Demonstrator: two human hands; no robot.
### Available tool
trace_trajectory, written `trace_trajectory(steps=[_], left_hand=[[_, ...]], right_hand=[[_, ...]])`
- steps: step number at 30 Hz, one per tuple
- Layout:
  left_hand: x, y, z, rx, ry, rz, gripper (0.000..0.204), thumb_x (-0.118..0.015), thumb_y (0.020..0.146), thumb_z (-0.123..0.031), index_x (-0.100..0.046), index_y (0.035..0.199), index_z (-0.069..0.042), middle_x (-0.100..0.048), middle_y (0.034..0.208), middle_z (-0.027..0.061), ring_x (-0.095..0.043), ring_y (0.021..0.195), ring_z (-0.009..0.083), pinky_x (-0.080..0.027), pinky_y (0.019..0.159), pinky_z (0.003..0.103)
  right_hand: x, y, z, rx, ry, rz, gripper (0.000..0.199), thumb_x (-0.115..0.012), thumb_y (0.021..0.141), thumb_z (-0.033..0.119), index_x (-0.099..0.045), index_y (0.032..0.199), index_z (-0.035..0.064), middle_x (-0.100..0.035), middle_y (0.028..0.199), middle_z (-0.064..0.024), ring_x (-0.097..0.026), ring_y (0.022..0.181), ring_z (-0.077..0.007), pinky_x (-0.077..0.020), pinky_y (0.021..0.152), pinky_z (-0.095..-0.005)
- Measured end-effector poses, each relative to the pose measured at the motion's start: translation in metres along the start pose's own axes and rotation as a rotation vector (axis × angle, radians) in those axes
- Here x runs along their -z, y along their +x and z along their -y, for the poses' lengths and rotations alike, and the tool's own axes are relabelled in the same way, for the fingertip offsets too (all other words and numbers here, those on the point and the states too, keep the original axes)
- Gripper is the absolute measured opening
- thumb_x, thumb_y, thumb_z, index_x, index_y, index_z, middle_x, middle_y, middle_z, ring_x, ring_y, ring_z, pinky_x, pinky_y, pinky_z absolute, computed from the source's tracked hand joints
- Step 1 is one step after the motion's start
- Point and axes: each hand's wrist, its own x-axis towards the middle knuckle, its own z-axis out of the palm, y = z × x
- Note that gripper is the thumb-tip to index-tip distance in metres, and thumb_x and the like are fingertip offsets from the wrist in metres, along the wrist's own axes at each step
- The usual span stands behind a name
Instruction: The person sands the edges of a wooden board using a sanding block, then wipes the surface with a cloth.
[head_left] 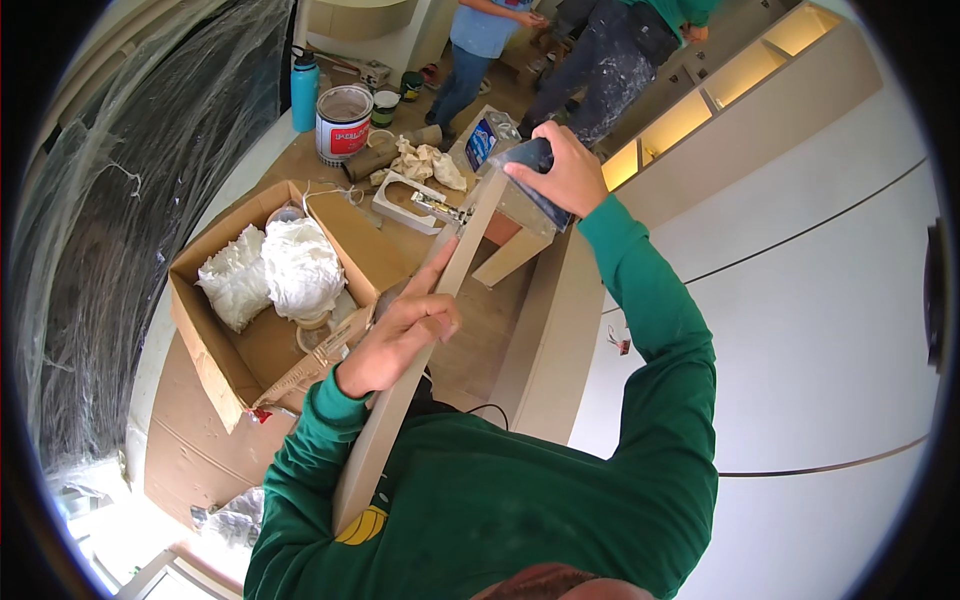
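Board (420, 370) braced vs torso, L hand (400, 340) gripping mid-edge to steady; R hand (560, 175) closed on dark sanding block (530, 158) at top end.

This is a home interior under renovation. A large open paint bucket (343, 122) stands on the cardboard-covered floor (190, 440), plastic sheeting (120, 200) drapes one wall, and unfinished beige built-in shelving with lit compartments (720, 85) lines another.

Cardboard box (215, 330) left, wall (800, 330) right
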Motion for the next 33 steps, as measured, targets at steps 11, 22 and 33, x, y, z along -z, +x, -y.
trace_trajectory(steps=[11,22,33], left_hand=[[-0.004,0.002,0.005,-0.005,0.020,0.002,0.026,-0.053,0.107,-0.018,-0.060,0.085,-0.005,-0.010,0.183,0.0296,-0.035,0.160,0.0291,-0.039,0.114,0.041],[-0.006,0.003,0.005,-0.028,0.046,-0.003,0.025,-0.053,0.107,-0.016,-0.060,0.086,-0.006,-0.011,0.183,0.0299,-0.035,0.160,0.0305,-0.039,0.115,0.040],[0.004,-0.004,-0.003,0.013,0.130,0.060,0.014,-0.061,0.103,-0.015,-0.069,0.096,-0.006,-0.007,0.184,0.0299,-0.013,0.172,0.0380,-0.028,0.128,0.046]], right_hand=[[0.004,-0.018,0.008,0.034,0.011,0.012,0.062,-0.088,0.088,0.052,-0.063,0.122,0.0063,-0.071,0.117,-0.0154,-0.073,0.106,-0.0362,-0.0576,0.092,-0.0454],[0.008,-0.036,0.032,0.134,0.079,-0.038,0.060,-0.092,0.084,0.045,-0.062,0.119,0.0065,-0.068,0.110,-0.0161,-0.071,0.098,-0.0385,-0.0571,0.086,-0.0463],[0.009,-0.051,0.057,0.084,0.063,-0.030,0.062,-0.091,0.082,0.052,-0.063,0.117,0.0095,-0.071,0.109,-0.0142,-0.074,0.099,-0.0394,-0.0598,0.084,-0.0498]])
